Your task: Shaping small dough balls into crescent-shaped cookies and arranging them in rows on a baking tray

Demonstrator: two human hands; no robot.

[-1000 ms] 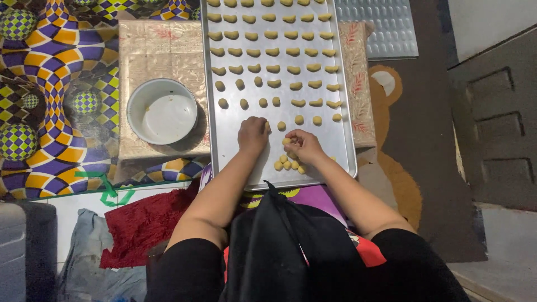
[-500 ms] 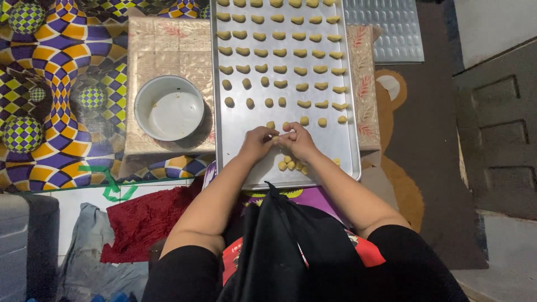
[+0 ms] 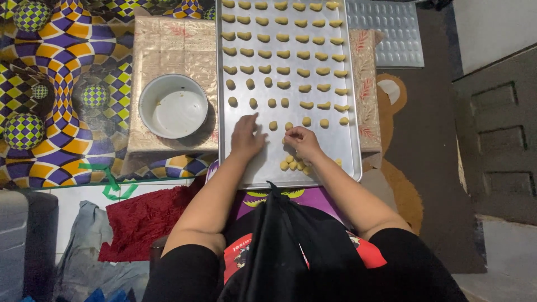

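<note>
A long metal baking tray (image 3: 347,145) lies in front of me, covered in rows of small yellow dough pieces (image 3: 284,54). My left hand (image 3: 246,137) rests flat on the tray, fingers spread, just below a short row of round dough balls (image 3: 253,103). My right hand (image 3: 302,140) hovers with its fingers pinched together by a dough ball (image 3: 288,126); whether it grips one I cannot tell. A small heap of loose dough balls (image 3: 295,164) sits under that wrist.
A white, nearly empty bowl (image 3: 173,106) stands left of the tray on a gold patterned board (image 3: 168,42). A second embossed metal tray (image 3: 398,33) lies at the upper right. A red cloth (image 3: 140,221) and a patterned mat (image 3: 61,78) are at the left.
My two hands were together near the tray's middle; the left one has moved left and flattened on the tray. The right hand stays near the loose dough heap.
</note>
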